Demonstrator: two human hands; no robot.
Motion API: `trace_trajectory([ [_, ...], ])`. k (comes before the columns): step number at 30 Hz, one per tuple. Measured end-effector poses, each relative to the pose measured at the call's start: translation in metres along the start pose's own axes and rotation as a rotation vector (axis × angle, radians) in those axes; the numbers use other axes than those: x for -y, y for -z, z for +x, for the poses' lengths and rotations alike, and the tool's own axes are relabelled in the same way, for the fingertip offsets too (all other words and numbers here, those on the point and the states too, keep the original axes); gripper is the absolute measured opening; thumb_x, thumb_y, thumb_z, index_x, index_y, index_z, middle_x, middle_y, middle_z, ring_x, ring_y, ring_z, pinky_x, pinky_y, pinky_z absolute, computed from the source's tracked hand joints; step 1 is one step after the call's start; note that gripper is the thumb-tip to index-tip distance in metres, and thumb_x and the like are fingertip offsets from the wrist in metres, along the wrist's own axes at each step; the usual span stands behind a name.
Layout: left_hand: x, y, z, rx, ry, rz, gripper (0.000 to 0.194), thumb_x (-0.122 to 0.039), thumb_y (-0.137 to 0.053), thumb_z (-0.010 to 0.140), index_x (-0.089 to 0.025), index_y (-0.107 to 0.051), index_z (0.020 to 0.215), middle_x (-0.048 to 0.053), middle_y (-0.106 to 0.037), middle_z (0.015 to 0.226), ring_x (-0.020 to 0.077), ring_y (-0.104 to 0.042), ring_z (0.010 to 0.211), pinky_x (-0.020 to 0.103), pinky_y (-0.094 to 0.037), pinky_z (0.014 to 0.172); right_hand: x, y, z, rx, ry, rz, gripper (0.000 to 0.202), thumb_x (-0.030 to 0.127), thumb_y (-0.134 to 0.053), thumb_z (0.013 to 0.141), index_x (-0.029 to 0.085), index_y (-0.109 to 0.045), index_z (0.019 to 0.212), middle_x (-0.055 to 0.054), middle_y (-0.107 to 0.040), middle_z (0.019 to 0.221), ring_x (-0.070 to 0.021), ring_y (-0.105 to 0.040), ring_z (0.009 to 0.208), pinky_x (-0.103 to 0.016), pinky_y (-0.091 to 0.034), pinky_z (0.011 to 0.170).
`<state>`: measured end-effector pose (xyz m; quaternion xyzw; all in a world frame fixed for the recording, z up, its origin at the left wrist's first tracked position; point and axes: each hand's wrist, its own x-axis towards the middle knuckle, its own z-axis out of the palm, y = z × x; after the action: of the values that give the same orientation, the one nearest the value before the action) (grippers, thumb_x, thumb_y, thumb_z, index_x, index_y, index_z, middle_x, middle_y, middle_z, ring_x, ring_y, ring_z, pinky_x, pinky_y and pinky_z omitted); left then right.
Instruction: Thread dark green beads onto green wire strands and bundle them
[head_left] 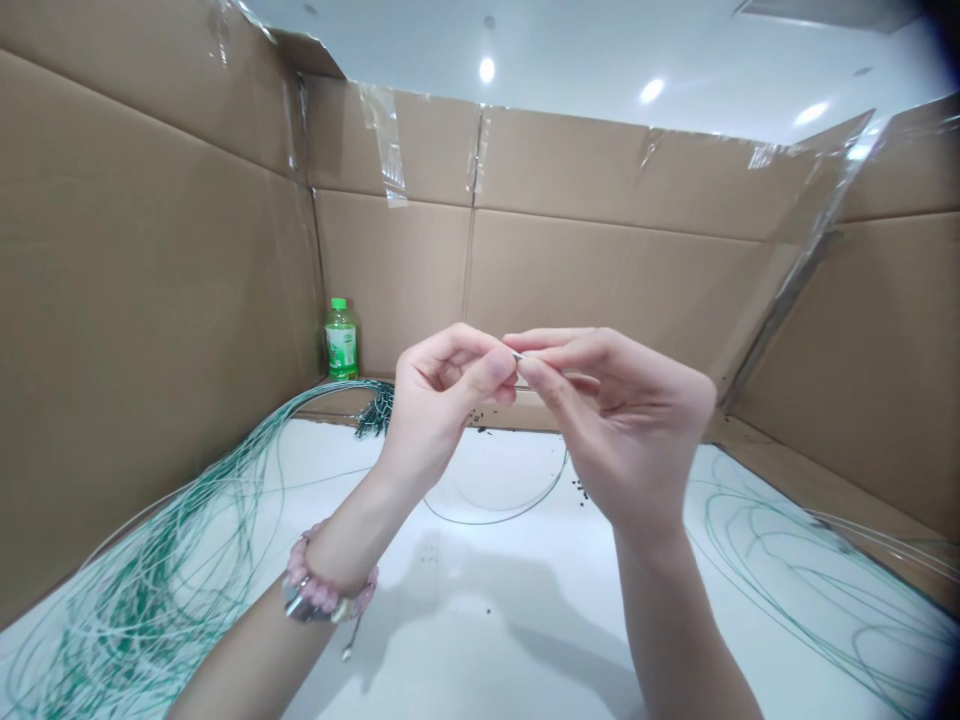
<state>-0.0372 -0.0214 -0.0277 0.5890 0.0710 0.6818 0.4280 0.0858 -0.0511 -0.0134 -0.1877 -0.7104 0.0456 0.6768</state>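
This looks like a makeshift workshop station. Taped cardboard walls (600,270) enclose a white tabletop (480,680), with green wires (150,590) heaped along its left edge.

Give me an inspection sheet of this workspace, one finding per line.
Surface: white tabletop, with shadows across it.
Job's things: thin wire-like piece between the fingertips; its exact form is too small to tell.
Clutter: small black bits scattered near the right hand and along the far edge.
Hands: the right hand and left hand pinch, fingertips meeting; beaded pink bracelet on the left wrist.
Cables: large green-and-white strand bundle at left, looser loops at right.
Surroundings: cardboard walls with clear tape; green-capped bottle upright in the far left corner; ceiling lights above.
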Motion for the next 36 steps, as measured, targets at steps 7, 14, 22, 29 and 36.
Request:
trace_trajectory([
  [7, 0.006, 0.0, -0.001, -0.001, -0.099, -0.001, 0.008, -0.032, -0.072, 0.076, -0.024, -0.072, 0.078, -0.005, -0.062, 0.067, 0.0025, -0.053, 0.055, 0.012, -0.047, 0.055, -0.003, 0.002, 0.004, 0.067, -0.136, 0.191, 0.017, 0.008, -0.066, 0.078, 0.021, -0.067, 0.068, 0.002, -0.072, 0.087, -0.0101, -0.068, 0.072, -0.021, -0.058, 0.059],
  [14, 0.01, 0.0, 0.003, -0.024, -0.223, -0.021, 0.008, -0.029, -0.072, 0.077, -0.022, -0.072, 0.071, -0.004, -0.059, 0.063, 0.0009, -0.052, 0.051, 0.01, -0.045, 0.049, -0.006, -0.009, 0.002, -0.035, -0.178, 0.256, 0.011, 0.01, -0.071, 0.074, 0.019, -0.069, 0.067, 0.003, -0.07, 0.073, -0.0075, -0.065, 0.064, -0.014, -0.051, 0.047],
  [22, 0.012, 0.005, 0.002, 0.084, -0.254, 0.024, 0.01, -0.019, -0.066, 0.082, -0.025, -0.073, 0.084, -0.004, -0.067, 0.073, 0.0033, -0.062, 0.062, 0.012, -0.054, 0.059, -0.013, -0.006, 0.002, -0.067, -0.21, 0.234, 0.009, 0.018, -0.075, 0.072, 0.019, -0.069, 0.065, 0.004, -0.066, 0.056, -0.0055, -0.059, 0.047, -0.012, -0.046, 0.038],
  [29, 0.007, 0.007, 0.004, 0.122, -0.302, 0.083, 0.009, -0.017, -0.063, 0.083, -0.022, -0.071, 0.081, -0.003, -0.063, 0.067, 0.0072, -0.063, 0.059, 0.018, -0.057, 0.055, -0.014, -0.007, 0.001, -0.041, -0.23, 0.31, 0.007, 0.02, -0.075, 0.073, 0.02, -0.071, 0.068, 0.003, -0.067, 0.058, -0.007, -0.061, 0.048, -0.013, -0.042, 0.034],
  [36, 0.004, 0.004, 0.002, 0.122, -0.342, 0.131, 0.005, -0.02, -0.064, 0.083, -0.019, -0.068, 0.08, -0.002, -0.061, 0.067, 0.0071, -0.062, 0.061, 0.016, -0.054, 0.052, -0.017, -0.005, 0.002, 0.033, -0.269, 0.451, 0.006, 0.02, -0.073, 0.075, 0.021, -0.072, 0.069, 0.004, -0.068, 0.058, -0.0061, -0.06, 0.049, -0.012, -0.042, 0.034],
])
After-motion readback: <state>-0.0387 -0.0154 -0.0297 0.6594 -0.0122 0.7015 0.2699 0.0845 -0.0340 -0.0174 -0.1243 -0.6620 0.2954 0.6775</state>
